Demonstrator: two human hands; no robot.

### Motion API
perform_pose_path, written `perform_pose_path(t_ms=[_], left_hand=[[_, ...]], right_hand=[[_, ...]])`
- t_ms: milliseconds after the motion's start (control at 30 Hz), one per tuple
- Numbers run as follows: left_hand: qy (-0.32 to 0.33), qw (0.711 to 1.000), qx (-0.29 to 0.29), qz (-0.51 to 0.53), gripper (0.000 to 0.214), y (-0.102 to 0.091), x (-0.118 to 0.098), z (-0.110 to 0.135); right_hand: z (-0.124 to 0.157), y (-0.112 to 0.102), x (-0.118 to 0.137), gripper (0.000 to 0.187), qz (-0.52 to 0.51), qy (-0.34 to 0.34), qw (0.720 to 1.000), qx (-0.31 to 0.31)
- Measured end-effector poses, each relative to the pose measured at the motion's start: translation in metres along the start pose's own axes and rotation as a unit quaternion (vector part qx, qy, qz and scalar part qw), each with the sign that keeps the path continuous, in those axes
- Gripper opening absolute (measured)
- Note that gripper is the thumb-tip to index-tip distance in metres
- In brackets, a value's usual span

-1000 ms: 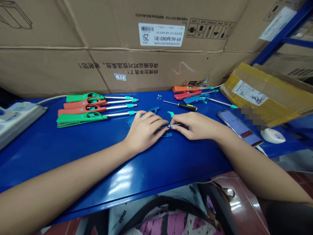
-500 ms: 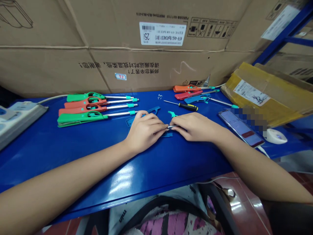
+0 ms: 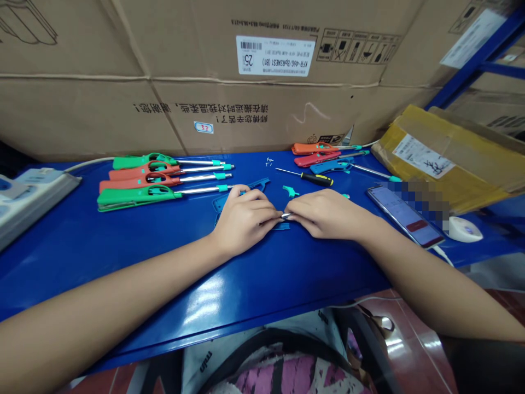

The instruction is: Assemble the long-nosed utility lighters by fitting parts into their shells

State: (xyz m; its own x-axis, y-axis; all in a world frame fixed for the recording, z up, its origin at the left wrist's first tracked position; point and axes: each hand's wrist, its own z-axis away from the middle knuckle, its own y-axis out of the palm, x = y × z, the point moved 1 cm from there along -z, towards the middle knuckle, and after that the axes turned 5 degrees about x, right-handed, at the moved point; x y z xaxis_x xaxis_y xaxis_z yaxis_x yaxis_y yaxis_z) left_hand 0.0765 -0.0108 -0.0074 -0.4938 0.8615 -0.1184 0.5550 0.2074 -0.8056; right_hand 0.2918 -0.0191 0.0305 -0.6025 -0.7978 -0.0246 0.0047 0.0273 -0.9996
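My left hand [image 3: 246, 221] and my right hand [image 3: 328, 214] meet over the blue table, fingertips pinched together. Between them shows a short bit of silver metal tube [image 3: 286, 216], gripped at its end by both hands; the rest is hidden under my right hand. A small teal tip [image 3: 346, 196] peeks out beyond the right knuckles. Under and behind my left hand lie blue plastic lighter casing parts [image 3: 259, 183], partly covered. Just past the fingertips rests a loose teal trigger [image 3: 291, 191].
Several assembled green and orange-red lighters [image 3: 139, 198] lie at left. Farther back are small screws [image 3: 269, 162], a black-yellow screwdriver [image 3: 316, 178] and more lighters [image 3: 318, 159]. At right are a phone [image 3: 404, 213], a white round object [image 3: 465, 229] and a yellow-taped carton [image 3: 459, 164]. A power strip [image 3: 36, 191] sits left.
The silver tube has turned slightly between my fingertips, and my right hand has shifted a little. A teal tip now shows beyond the right hand. My left hand stays in place.
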Motion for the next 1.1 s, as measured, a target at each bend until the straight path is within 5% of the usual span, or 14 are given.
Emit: perform_pose_path(t_ms=[667,1100], left_hand=[[-0.029,0.999,-0.011,0.021,0.012,-0.0006,-0.0024,-0.002],[0.008,1.0,-0.012,0.015,0.013,0.0,-0.001,-0.0019]], right_hand=[[0.0021,-0.0042,-0.0017,0.025,-0.011,0.008,1.0,-0.024],[0.0037,-0.0068,-0.0014,0.025,-0.021,0.011,1.0,-0.004]])
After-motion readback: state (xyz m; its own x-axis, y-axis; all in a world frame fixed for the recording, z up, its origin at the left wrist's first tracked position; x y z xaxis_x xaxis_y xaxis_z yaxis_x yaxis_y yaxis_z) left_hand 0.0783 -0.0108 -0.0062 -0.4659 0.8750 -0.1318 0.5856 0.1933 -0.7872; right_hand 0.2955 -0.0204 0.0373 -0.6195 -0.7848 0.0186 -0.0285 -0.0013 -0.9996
